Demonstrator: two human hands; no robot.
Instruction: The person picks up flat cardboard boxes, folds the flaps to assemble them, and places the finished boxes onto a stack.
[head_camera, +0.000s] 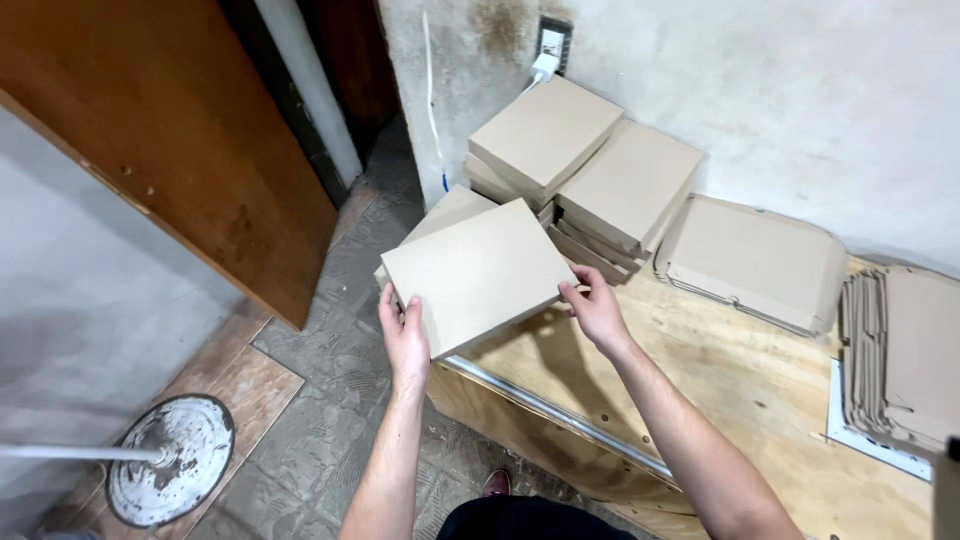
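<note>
A: What lies nearest to me?

B: My two forearms, reaching out over the near edge of the plywood desk (760, 400), which carries a metal strip (560, 412) along that edge. Below, on the tiled floor (300, 400), stands a round metal base (172, 458).

A: And my hands?

B: My left hand (405, 335) grips the near left edge of a flat cardboard box (480, 272), fingers curled around the edge. My right hand (595, 305) pinches its right edge, thumb on top. The box is held tilted above the desk's left corner.

A: Beyond it?

B: A second box (450, 212) sits just behind and under it. Farther back, stacked boxes (590, 160) rest at the far edge against the wall (800, 90). To the right lie an unfolded box (755, 260) and a pile of flat blanks (905, 350).
</note>
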